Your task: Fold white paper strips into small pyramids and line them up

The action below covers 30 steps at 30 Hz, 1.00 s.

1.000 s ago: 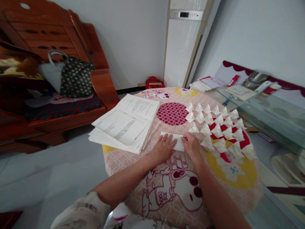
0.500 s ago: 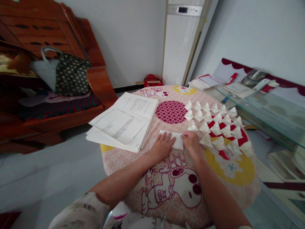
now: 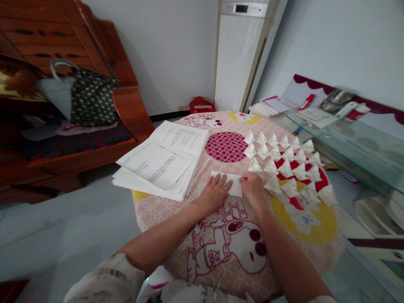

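1. Shows printed sheets (image 3: 167, 162) stacked left of center.
2. Presses left hand (image 3: 211, 197), fingers slightly apart, onto folded paper (image 3: 235, 188), mid-frame.
3. Pinches its right edge with right hand (image 3: 252, 187), fingers together.
4. Shows rows of pointed paper pieces (image 3: 285, 169) right of center.

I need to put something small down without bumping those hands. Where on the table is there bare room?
Bare tablecloth shows at the checked circle's middle, between the paper stack and folded paper pieces, and over the printed dog between the forearms. The right side is crowded with rows of pieces; the left hand and right hand occupy the white slip.
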### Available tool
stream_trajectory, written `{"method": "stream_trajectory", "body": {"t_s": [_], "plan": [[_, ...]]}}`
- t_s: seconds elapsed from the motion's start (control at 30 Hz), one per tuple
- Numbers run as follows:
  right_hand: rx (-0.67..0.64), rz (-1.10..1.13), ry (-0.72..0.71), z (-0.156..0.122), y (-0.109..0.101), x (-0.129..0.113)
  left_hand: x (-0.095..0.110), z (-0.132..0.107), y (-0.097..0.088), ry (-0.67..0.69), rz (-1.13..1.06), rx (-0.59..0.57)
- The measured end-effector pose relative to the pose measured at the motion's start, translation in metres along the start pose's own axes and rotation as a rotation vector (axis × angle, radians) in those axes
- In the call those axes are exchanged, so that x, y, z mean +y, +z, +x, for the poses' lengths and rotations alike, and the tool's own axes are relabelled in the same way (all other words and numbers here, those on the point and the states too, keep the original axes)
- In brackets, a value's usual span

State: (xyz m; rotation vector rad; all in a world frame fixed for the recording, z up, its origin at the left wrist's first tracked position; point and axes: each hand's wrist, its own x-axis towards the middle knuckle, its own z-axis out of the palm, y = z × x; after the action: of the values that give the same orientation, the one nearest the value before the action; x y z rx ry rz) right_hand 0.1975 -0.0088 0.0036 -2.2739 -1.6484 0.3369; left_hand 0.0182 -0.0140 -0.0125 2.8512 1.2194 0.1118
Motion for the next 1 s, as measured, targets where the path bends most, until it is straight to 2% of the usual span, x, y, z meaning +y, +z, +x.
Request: {"method": "stream_trajectory", "body": {"t_s": [1.0], "plan": [[0.042, -0.034, -0.002, -0.0015, 0.0019, -0.0002, -0.0003, 0.0011, 0.0009, -0.004, -0.014, 0.000]]}}
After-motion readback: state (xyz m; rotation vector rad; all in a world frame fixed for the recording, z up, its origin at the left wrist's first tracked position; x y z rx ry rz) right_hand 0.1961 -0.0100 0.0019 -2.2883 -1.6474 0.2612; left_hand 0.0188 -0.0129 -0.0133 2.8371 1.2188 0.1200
